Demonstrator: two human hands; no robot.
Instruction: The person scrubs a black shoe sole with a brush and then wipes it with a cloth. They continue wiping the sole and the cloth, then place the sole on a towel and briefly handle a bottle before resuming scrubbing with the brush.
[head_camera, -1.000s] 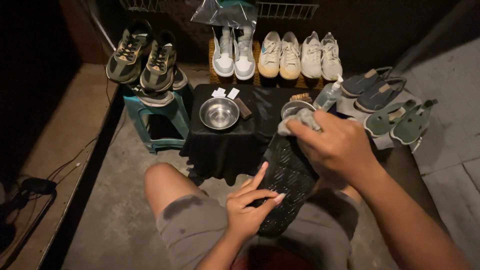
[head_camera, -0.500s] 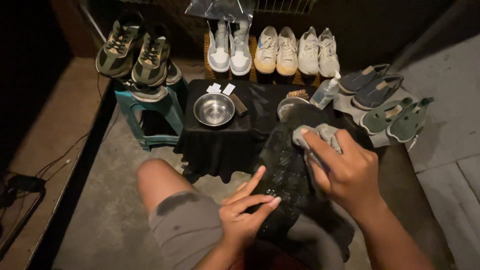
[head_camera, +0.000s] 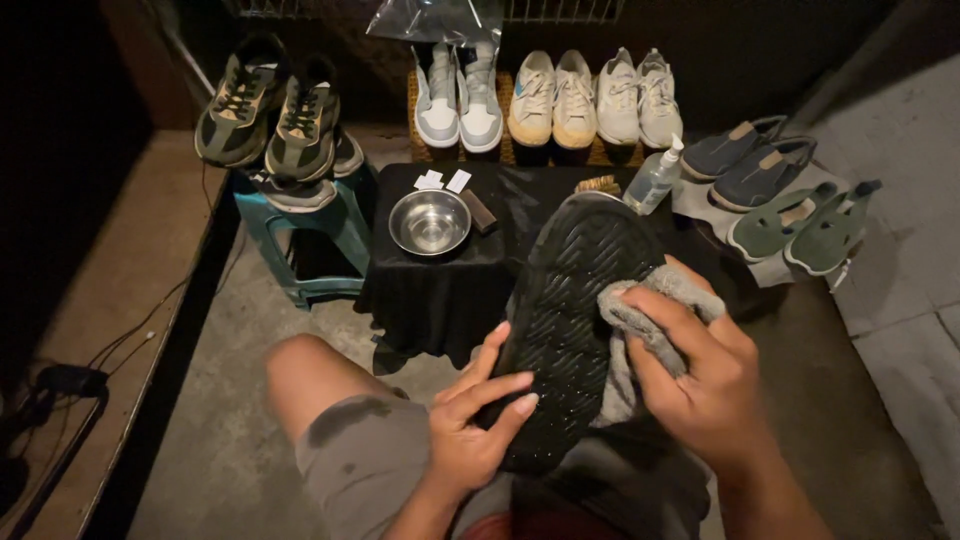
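The right hand (head_camera: 700, 385) is curling its fingers around a crumpled grey terry cloth (head_camera: 640, 320), gripping it and pressing it against the right edge of a black rubber shoe sole (head_camera: 570, 320) moulded with a fine herringbone tread and dotted with small glistening specks. The wrist is bending inward, with the back of the hand facing the camera and the forearm running off toward the lower right corner. The left hand (head_camera: 470, 425) is lying with fingers spread flat across the lower left part of the sole, the thumb pointing up along the sole's edge, steadying the shoe, which is resting sole-up and tilted over the person's lap, its toe pointing away toward the low table. A bare knee and grey shorts (head_camera: 360, 460) are showing below the left hand. Just beyond the toe, a low table draped in black fabric (head_camera: 430, 290) is carrying a round polished steel bowl (head_camera: 430, 222), small white paper squares (head_camera: 440, 181), a dark rectangular block (head_camera: 482, 211), a bristle brush (head_camera: 598, 186) and a clear plastic pump bottle (head_camera: 655, 180). To the left, a teal plastic stool (head_camera: 300, 250) is bearing olive and black laced trainers (head_camera: 265, 110). Along the far wall, pale grey high-top shoes (head_camera: 458, 95) and white laced sneakers (head_camera: 595, 98) are standing in pairs, while navy strap shoes (head_camera: 745, 160) and green strap shoes (head_camera: 800, 225) are lying on a grey cloth at right.
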